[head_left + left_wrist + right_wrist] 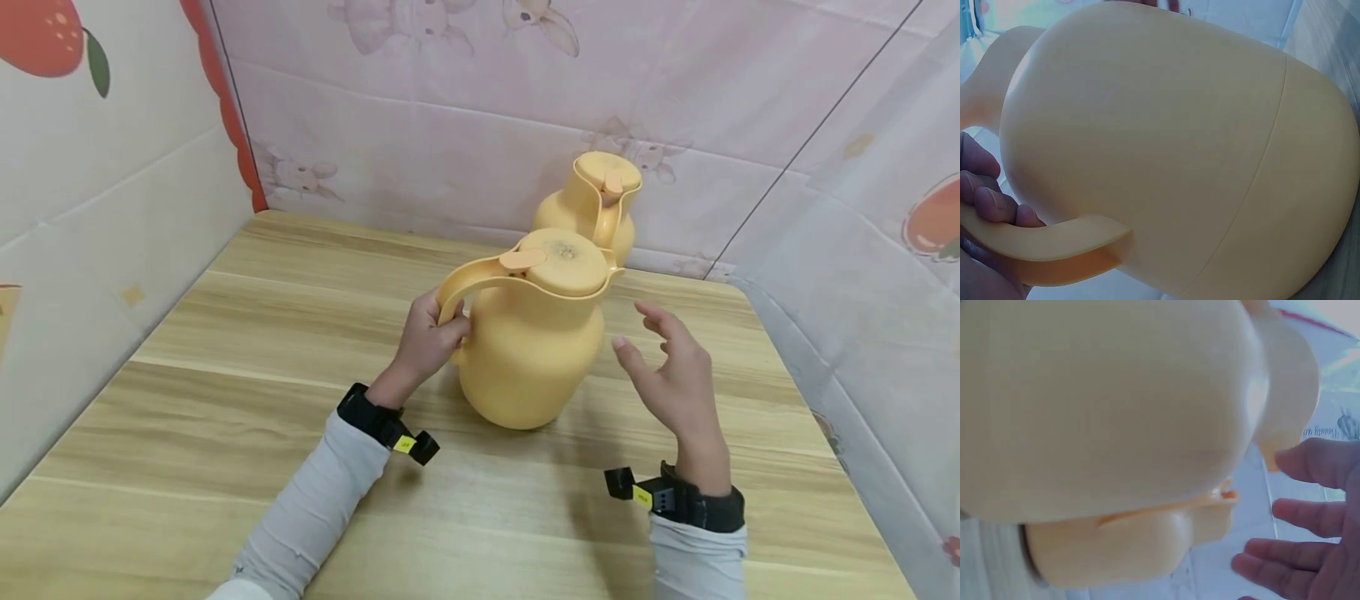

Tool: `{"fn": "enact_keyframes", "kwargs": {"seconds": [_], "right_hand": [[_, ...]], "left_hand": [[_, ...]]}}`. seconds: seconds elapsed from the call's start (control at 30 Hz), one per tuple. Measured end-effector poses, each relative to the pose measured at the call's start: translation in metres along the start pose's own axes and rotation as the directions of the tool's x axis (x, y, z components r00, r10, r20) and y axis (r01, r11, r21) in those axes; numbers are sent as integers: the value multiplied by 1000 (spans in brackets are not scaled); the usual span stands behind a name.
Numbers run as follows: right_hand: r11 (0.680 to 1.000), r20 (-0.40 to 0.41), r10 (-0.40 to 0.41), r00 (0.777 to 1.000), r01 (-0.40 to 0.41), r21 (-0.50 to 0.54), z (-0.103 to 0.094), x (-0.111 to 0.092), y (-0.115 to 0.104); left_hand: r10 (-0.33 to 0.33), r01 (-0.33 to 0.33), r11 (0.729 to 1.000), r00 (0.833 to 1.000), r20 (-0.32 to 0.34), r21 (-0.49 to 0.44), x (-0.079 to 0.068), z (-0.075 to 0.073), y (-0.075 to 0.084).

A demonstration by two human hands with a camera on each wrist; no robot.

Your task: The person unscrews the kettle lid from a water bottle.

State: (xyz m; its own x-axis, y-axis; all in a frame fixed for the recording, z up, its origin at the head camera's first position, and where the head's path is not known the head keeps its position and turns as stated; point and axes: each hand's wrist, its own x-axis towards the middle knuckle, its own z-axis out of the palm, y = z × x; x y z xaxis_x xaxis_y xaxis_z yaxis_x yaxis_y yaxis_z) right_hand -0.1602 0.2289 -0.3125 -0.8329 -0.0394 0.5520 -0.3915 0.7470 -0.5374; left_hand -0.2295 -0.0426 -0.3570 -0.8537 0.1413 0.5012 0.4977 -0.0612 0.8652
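The nearer yellow thermos jug [528, 358] is near the middle of the table, its round lid and orange lever on top. My left hand [429, 337] grips its handle [480, 271]; in the left wrist view the fingers [994, 203] curl round the handle's lower part. Whether the jug's base touches the table is hard to tell. To the right, my right hand [675, 379] is held apart from the jug, thumb and fingers spread, holding nothing. A second, similar thermos jug [562, 212] stands behind, partly hidden by the first one.
The wood-grain table [300, 333] meets a pink rabbit-print backdrop [420, 142] at its far edge. White printed sheets [112, 208] close in the left and right sides. Each wrist wears a black strap with a small camera [426, 447].
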Motion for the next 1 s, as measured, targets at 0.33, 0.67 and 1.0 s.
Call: {"fn": "enact_keyframes", "kwargs": {"seconds": [0.33, 0.67, 1.0], "right_hand": [[978, -213, -116, 970, 149, 147, -1, 7, -25], [947, -216, -243, 946, 279, 160, 8, 24, -42], [911, -201, -361, 910, 391, 133, 19, 44, -48]], "left_hand": [[-26, 26, 999, 1000, 13, 19, 0, 1, 1], [11, -10, 999, 1000, -10, 50, -2, -2, 3], [11, -11, 999, 1000, 7, 48, 1, 0, 2]]}}
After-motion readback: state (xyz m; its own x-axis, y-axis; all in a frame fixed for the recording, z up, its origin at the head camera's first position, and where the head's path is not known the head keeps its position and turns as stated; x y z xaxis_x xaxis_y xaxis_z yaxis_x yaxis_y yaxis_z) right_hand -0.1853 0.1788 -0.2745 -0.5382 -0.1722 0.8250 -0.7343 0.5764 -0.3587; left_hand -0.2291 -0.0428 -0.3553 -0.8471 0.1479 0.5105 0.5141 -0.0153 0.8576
